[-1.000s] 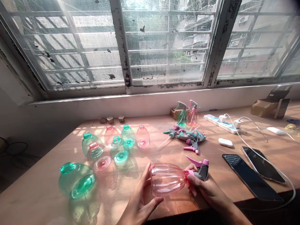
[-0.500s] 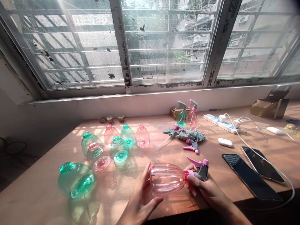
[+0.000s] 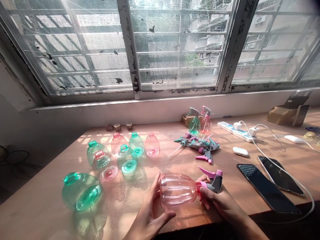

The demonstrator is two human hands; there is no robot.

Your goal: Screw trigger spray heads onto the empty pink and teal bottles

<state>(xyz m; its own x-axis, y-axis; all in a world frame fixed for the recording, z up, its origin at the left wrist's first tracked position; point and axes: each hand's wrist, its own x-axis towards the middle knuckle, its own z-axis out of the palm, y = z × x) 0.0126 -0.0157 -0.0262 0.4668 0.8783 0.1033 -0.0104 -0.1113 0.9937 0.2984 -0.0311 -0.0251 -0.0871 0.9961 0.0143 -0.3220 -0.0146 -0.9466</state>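
Note:
A clear pink spray bottle [image 3: 178,190] lies sideways in both my hands near the table's front edge. My left hand [image 3: 150,213] cups its body from below, thumb and fingers around its base. My right hand [image 3: 220,201] grips the neck where the pink-and-grey trigger sprayer head [image 3: 213,180] sits on the bottle. Several open green and pink bottles [image 3: 125,155] without heads stand to the left, the nearest a large green one [image 3: 81,191]. A pile of loose trigger heads [image 3: 200,146] lies beyond the held bottle.
Two assembled spray bottles [image 3: 200,121] stand by the window sill. On the right of the wooden table [image 3: 50,203] lie two phones [image 3: 268,186], a white earbud case [image 3: 240,151], a power strip [image 3: 236,131] with white cables and a cardboard box [image 3: 288,111].
Nothing of note has moved; both hands keep the same hold on the pink bottle, with only a slight shift of the view.

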